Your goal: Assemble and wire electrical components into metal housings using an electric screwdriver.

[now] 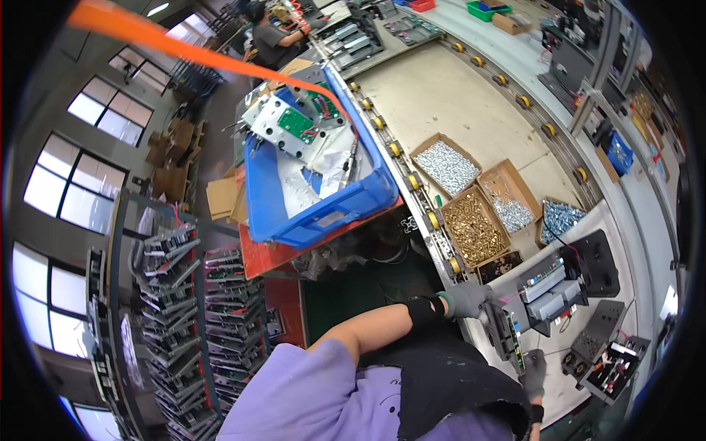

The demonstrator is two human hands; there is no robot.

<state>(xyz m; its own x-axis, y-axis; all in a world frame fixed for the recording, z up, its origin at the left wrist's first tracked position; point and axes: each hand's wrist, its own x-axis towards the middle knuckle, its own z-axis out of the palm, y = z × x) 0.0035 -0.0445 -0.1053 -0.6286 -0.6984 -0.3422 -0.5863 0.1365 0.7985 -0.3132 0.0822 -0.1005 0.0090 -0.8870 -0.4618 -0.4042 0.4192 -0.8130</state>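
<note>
My left hand (467,300), in a grey glove with a black wrist band, grips the upper end of a dark housing with a green circuit board (503,334) along its edge. At the housing's lower end is my gloved right hand (535,373), its fingers closed against it and partly hidden. The housing is tilted, held close to my body over the bench edge. Just right of it sits a dark unit with grey blocks (553,300), with a black plastic cover (594,263) behind. Further right lies an opened black case with wires and round parts (603,349).
Cardboard boxes hold silver screws (446,165), brass-coloured fasteners (474,228) and bluish screws (562,220). Roller tracks (396,149) edge the bench. Left stands a blue bin (323,217) with metal plates and circuit boards. Racks of stacked parts (173,294) stand further left; a person (276,37) works beyond.
</note>
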